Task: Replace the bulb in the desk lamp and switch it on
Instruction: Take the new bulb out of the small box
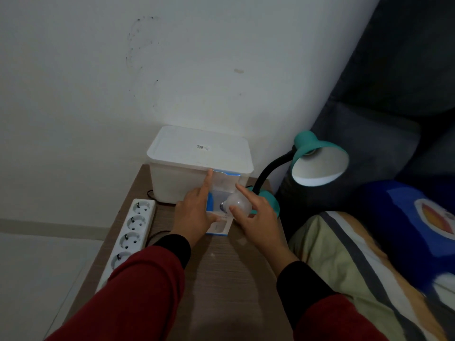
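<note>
A teal desk lamp (pixel 317 157) stands at the table's right edge on a black gooseneck, its shade tipped forward with no bulb showing inside. A white bulb (pixel 238 202) lies at the mouth of an open white and blue bulb box (pixel 219 227) on the table, metal base pointing left into the box. My right hand (pixel 256 217) holds the bulb between thumb and fingers, forefinger stretched out over it. My left hand (pixel 194 210) grips the box's left side and its forefinger holds the raised flap (pixel 226 174) up.
A white lidded plastic bin (pixel 199 156) sits at the back of the wooden table (pixel 221 271) against the wall. A white power strip (pixel 130 232) runs along the table's left edge. A dark sofa and a striped blanket (pixel 357 267) lie to the right.
</note>
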### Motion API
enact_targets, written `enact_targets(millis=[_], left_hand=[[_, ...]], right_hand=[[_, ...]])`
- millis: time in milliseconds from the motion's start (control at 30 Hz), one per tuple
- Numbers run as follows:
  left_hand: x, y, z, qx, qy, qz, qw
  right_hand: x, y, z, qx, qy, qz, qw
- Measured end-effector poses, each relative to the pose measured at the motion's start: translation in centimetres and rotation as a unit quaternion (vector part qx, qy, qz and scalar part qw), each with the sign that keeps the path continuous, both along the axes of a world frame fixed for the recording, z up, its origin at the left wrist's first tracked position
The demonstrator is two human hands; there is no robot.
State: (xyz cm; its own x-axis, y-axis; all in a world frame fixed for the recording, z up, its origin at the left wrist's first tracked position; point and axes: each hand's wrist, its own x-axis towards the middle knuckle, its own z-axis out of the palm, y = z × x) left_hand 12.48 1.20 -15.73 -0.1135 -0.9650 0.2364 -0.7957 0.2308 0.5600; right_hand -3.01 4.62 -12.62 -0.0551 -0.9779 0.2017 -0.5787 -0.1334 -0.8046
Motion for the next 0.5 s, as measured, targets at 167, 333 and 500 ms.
enact_targets(millis=[167, 333, 500], left_hand=[[-0.5, 0.9, 0.6, -0.008, -0.008, 0.014, 1.0], [-0.8, 1.8, 1.0, 0.0, -0.022, 0.015, 1.0], [-1.1, 2.6, 0.8, -0.006, -0.046, 0.008, 0.999]], right_hand=[[-1.3, 1.2, 1.2, -0.01, -0.052, -0.016, 0.998], [-2.2, 2.5, 3.0, 0.01, -0.17, -0.053, 0.984], [-2.6, 3.3, 2.9, -0.022, -0.211, -0.071, 0.975]])
